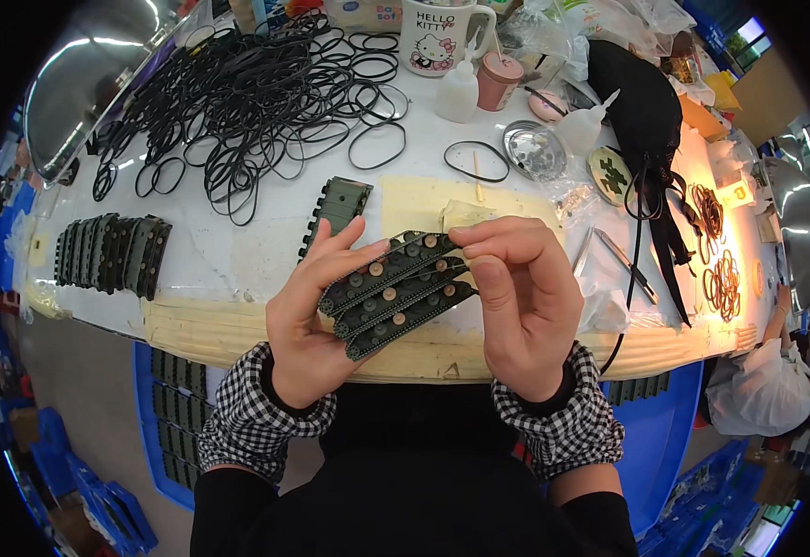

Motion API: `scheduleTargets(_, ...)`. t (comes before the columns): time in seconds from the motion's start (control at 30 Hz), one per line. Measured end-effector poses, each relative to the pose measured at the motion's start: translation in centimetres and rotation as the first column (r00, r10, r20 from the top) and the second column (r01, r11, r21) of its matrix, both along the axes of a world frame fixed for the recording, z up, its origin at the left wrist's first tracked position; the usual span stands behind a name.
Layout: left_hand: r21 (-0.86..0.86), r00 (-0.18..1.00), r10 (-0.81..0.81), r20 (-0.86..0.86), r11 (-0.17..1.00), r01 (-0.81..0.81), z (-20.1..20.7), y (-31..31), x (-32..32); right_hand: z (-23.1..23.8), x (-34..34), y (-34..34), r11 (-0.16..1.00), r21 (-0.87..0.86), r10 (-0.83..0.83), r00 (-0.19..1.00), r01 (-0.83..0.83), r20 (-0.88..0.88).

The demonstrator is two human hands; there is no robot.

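Note:
Three dark green plastic wheel strips (396,295), with toothed edges and rows of round studs or wheels, some tan-centred, lie fanned in my left hand (305,320). Its thumb and fingers hold them from the left and below. My right hand (530,311) pinches the right end of the uppermost strip between thumb and fingertips; whether something small is between them is too fine to tell. Just beyond my left fingertips, a similar green toothed piece (342,206) lies on the table. A row of such green pieces (113,252) stands side by side at the left.
A large heap of black rubber bands (266,102) covers the back left. A mug (437,37), white squeeze bottle (458,93), metal dish (533,148) and black bag (637,102) stand behind. Tweezers (628,265) lie right. Blue trays (150,418) sit below the padded table edge (229,325).

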State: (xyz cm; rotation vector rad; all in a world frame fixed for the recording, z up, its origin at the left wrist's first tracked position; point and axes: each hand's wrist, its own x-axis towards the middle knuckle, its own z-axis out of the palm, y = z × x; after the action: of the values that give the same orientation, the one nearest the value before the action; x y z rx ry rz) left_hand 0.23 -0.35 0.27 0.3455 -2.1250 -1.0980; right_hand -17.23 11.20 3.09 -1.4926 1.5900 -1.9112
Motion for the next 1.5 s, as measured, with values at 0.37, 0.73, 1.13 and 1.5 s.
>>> scheduleTargets(0.37,-0.041,0.994,0.096,-0.043,0.994,-0.097,0.0,0.2,-0.4,-0.1,-3.4,0.4,0.886,-0.034,-0.396,0.716,0.462,-0.575)
scheduleTargets(0.73,-0.056,0.992,0.117,-0.039,0.991,-0.119,0.1,0.2,-0.3,-0.1,-3.6,0.5,0.861,0.007,-0.340,0.587,0.508,-0.735)
scheduleTargets(1.13,-0.058,0.994,0.112,-0.013,0.992,-0.112,0.4,0.1,-0.2,-0.3,-0.1,0.6,1.000,0.002,0.025,0.999,-0.025,0.023)
scheduleTargets(1.5,-0.056,0.993,0.113,-0.017,0.992,-0.114,0.3,0.1,-0.2,-0.4,0.0,0.5,1.000,0.006,0.004,1.000,-0.004,-0.021)
